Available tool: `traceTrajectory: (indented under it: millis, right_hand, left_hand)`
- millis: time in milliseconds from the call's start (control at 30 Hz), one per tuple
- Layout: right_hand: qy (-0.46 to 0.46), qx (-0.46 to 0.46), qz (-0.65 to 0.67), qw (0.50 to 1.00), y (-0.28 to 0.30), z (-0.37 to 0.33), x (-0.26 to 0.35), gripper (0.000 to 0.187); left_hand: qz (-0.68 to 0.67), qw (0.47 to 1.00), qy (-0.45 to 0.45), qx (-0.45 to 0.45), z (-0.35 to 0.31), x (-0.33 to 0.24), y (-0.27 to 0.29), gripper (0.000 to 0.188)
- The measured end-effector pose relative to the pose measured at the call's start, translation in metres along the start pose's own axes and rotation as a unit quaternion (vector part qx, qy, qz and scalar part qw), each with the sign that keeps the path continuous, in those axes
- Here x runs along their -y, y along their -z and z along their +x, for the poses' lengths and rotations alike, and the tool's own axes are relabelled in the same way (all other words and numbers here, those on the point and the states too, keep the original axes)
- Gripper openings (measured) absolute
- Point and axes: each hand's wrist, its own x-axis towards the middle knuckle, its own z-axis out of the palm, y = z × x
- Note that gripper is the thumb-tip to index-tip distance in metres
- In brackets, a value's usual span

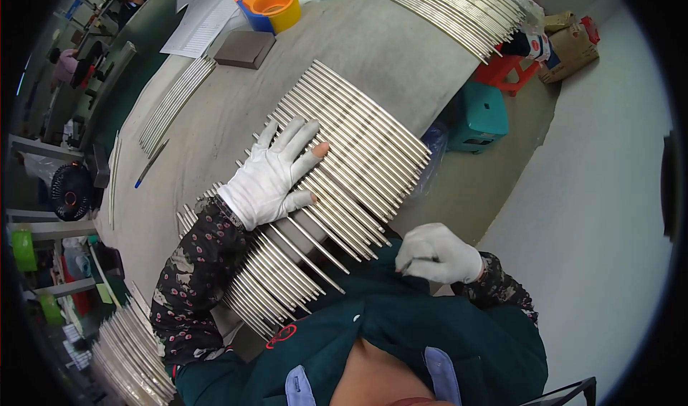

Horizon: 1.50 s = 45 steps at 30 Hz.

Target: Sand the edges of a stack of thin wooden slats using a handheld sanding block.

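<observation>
My left hand, in a white glove with bare thumb and finger tips showing, lies flat with its fingers spread on a row of thin silvery metal rods. The rods lie side by side on the table, their near ends reaching past its edge. Below that hand a few rods sit apart, with gaps between them. A second row of rods lies nearer my body on the left. Off the table, right of the rod ends, my right hand is closed, its gloved fingers curled. Whatever it may hold is hidden.
On the grey table lie a smaller rod bundle, a pen, a brown block and an orange-and-blue tape holder. More rods lie at the far right. A teal stool stands beside the table.
</observation>
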Motion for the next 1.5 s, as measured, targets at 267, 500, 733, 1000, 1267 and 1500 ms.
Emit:
traceTrajectory:
  millis: [267,500,733,1000,1267,1500]
  right_hand:
    - [-0.015,0.034,-0.06,0.998,-0.004,0.036,-0.012,0.016]
    - [0.031,0.08,-0.093,0.992,-0.004,0.043,0.0,0.016]
    - [0.01,0.184,-0.057,0.981,-0.016,0.043,0.005,0.016]
    - [0.004,0.153,-0.12,0.981,-0.018,0.034,0.002,0.026]
    - [0.037,0.208,-0.068,0.975,-0.043,0.037,-0.001,0.024]
    - [0.012,0.234,-0.09,0.968,-0.045,0.041,0.002,0.023]
  left_hand:
    - [0.025,0.998,0.015,-0.047,-0.001,0.002,-0.008,0.071]
    - [0.04,0.996,0.009,-0.084,0.015,0.013,-0.012,0.068]
    - [0.055,0.991,0.025,-0.122,0.023,0.009,-0.014,0.063]
    - [-0.028,0.979,0.059,-0.192,-0.058,-0.007,0.021,0.073]
    - [0.018,0.997,0.066,-0.021,-0.151,-0.036,-0.016,0.079]
    - [0.049,0.994,0.076,-0.061,-0.07,-0.038,-0.018,0.076]
